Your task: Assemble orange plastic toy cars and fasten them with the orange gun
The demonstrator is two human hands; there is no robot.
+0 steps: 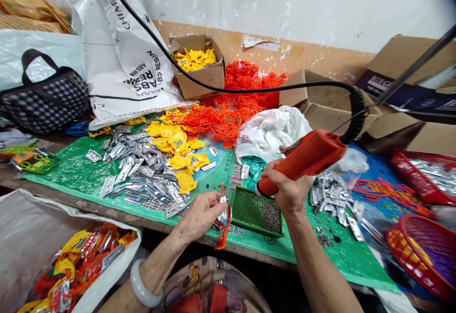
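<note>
My right hand (289,188) grips an orange electric screwdriver (309,157), its tip pointing down-left over a small green tray (249,208) that holds a heap of tiny dark screws (271,215). A black coiled cable (356,109) runs up from the tool. My left hand (202,214) pinches a small assembly (223,215) of an orange plastic frame and a silver metal piece, just left of the tray. On the left wrist sits a pale bangle (142,288).
Silver metal pieces (142,170), yellow plastic parts (176,144) and orange frames (235,99) are piled on the green mat (71,170). More silver pieces (333,196) lie to the right, beside red baskets (420,251). A bag of assembled parts (76,263) stands at lower left. Cardboard boxes line the wall.
</note>
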